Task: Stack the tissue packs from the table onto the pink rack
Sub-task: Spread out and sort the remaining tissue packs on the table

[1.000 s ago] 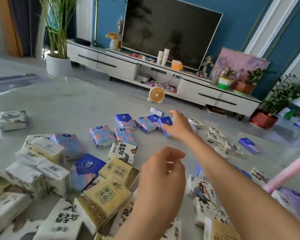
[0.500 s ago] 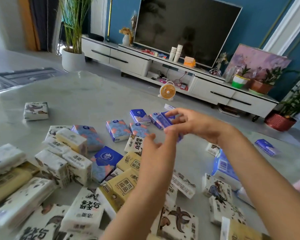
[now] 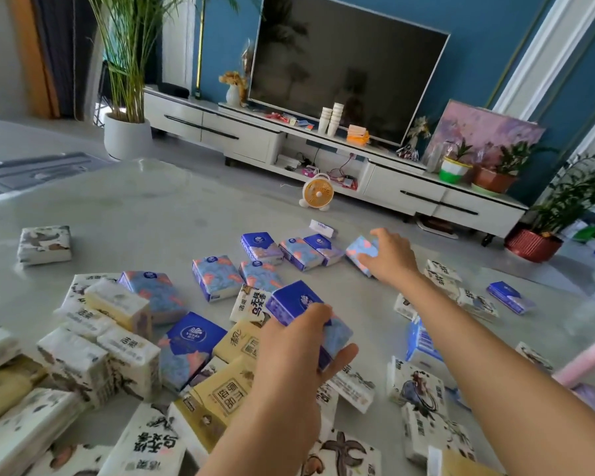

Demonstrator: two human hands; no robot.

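Left hand (image 3: 294,352) grips a dark blue tissue pack (image 3: 299,300), held above the pile. Right hand (image 3: 394,257) is stretched far out, fingers and thumb curled round a floral blue pack (image 3: 359,250) that seems to rest on the table (image 3: 134,207). A pink rack (image 3: 584,367) bar shows at the right edge.
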